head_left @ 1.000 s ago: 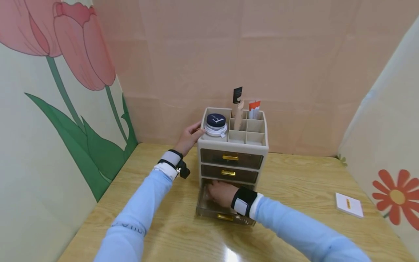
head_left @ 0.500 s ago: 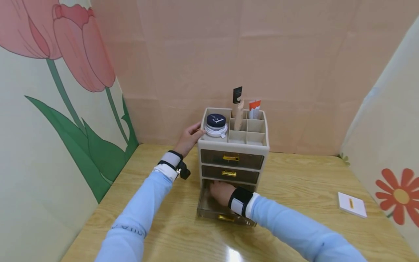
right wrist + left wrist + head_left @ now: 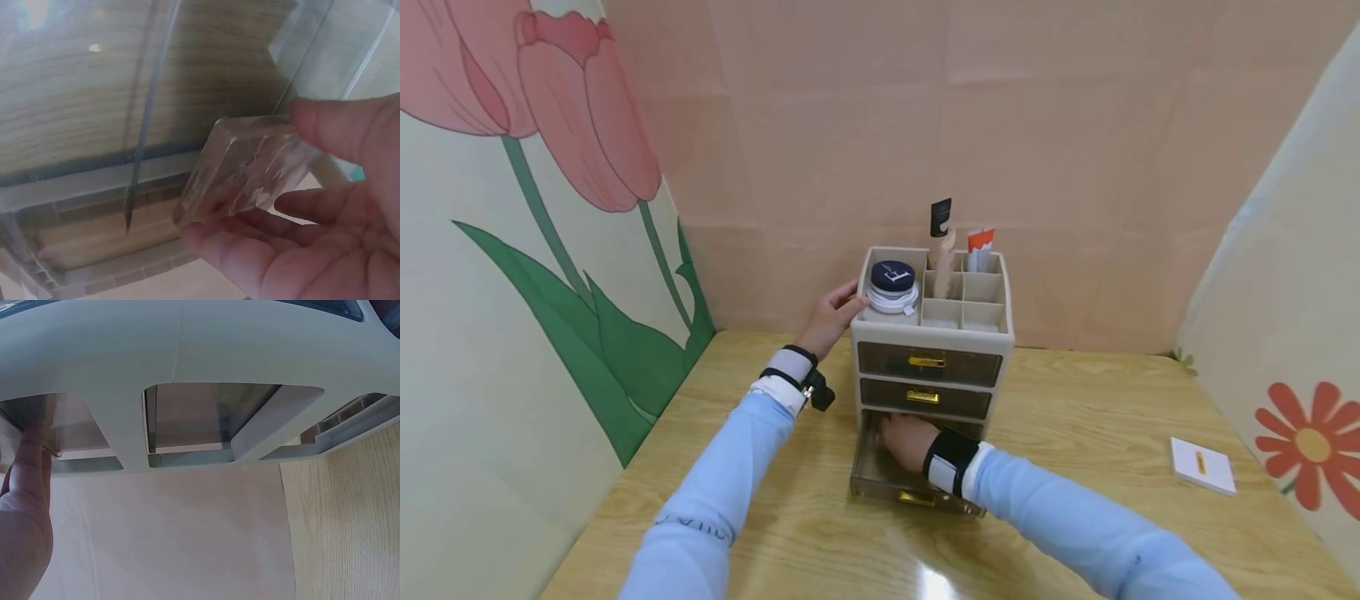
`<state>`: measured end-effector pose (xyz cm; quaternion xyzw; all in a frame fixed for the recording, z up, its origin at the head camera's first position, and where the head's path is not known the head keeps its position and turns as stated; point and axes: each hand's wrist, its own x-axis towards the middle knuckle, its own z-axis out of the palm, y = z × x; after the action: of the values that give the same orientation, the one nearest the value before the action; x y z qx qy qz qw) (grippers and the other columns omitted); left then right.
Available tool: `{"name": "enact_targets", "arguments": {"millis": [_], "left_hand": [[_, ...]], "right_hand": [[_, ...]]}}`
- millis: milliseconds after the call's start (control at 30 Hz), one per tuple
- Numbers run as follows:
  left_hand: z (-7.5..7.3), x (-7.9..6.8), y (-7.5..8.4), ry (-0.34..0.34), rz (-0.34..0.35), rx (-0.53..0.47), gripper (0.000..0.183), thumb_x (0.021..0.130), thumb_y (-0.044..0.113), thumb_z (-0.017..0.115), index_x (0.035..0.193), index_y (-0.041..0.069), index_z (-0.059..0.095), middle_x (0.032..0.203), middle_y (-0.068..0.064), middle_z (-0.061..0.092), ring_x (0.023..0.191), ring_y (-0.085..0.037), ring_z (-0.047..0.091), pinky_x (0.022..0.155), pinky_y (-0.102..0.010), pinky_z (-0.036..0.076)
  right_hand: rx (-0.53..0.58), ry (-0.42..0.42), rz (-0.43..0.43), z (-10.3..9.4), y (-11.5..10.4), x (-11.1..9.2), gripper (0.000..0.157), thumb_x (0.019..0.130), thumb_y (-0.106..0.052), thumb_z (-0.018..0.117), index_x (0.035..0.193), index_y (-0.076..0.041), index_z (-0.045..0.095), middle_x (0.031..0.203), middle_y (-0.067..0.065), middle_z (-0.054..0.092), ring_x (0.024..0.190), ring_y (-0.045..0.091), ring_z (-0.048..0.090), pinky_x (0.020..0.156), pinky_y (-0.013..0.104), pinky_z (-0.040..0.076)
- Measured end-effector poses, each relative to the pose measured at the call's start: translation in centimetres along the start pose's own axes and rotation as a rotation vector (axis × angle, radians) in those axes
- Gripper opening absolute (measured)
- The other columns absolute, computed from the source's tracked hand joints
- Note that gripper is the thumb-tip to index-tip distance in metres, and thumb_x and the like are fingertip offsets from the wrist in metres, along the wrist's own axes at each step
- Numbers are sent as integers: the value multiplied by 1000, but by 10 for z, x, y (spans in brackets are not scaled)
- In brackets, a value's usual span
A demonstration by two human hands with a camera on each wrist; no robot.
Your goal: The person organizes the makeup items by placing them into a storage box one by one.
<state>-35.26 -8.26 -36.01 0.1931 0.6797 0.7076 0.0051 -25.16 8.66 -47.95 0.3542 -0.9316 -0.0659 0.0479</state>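
A beige cosmetic organizer (image 3: 932,337) with dark see-through drawers stands on the table. My left hand (image 3: 831,318) rests its straight fingers against the organizer's upper left side, beside the top rim. The bottom drawer (image 3: 872,479) is pulled out, and my right hand (image 3: 908,442) reaches down into it. In the right wrist view, thumb and fingers hold a clear rectangular case-like block (image 3: 234,169) by its end. That block is hidden behind the hand in the head view. The left wrist view shows the organizer's side openings above, with a finger (image 3: 28,462) at the left one.
A dark-lidded round compact (image 3: 892,277) sits on white round cases (image 3: 891,302) in the top tray. Beside it, a beige tube (image 3: 943,258) and a red-ended tube (image 3: 980,248) stand in compartments. A flat white box (image 3: 1202,465) lies at the table's right.
My right hand and wristband have shifted slightly left within the bottom drawer. The left hand keeps its place at the organizer's side.
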Motion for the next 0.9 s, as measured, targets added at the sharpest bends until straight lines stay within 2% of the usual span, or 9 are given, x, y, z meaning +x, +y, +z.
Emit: {"name": "enact_targets", "arguments": {"millis": [200,333,433,533,667,767,900], "left_hand": [[1,0,-4,8,4,-1,48,96,10,56,144,4,46,136,-20,53,112,-24,56,87,-31,52],[2,0,-1,13,-4,0,49,96,10,56,144,4,46,137,-19,52,114,-25,56,87,-31,52],[2,1,1,7,-6,0,50,96,10,56,144,4,45,138,-20,51,115,-26,55,88,-31,51],[3,1,2,0,-6,-2,50,96,11,55,144,3,45,138,-20,51,115,-26,55,88,-31,51],[3,0,4,-4,-12,-14,50,96,11,55,145,4,44,138,-19,51,114,-25,55,88,-31,51],[2,0,3,-7,-20,-24,50,97,11,55,145,3,44,139,-19,50,115,-25,54,90,-33,50],[2,0,3,-7,-18,-23,50,96,10,55,145,3,44,142,-18,48,117,-26,53,96,-40,46]], "right_hand": [[-13,-1,-23,-7,0,-9,29,86,-10,71,110,3,60,98,16,58,84,26,58,67,36,53],[-22,6,-51,-20,-3,-16,38,84,-15,74,112,4,58,101,16,57,88,27,58,73,37,52],[22,-41,-54,-34,-6,-22,46,86,-17,72,121,7,54,109,19,56,95,29,58,81,38,52],[109,-124,-30,-47,-9,-27,57,89,-19,70,132,10,47,125,22,53,110,32,56,93,40,48],[175,-201,-11,-61,-10,-33,61,92,-21,68,139,8,43,139,23,46,124,33,49,102,40,41],[218,-195,-17,-72,-9,-41,56,91,-21,68,137,5,48,134,19,52,119,29,54,98,38,45],[301,-156,-41,-88,1,-56,46,90,-20,69,130,-1,56,122,10,60,105,22,60,89,35,50]]}}
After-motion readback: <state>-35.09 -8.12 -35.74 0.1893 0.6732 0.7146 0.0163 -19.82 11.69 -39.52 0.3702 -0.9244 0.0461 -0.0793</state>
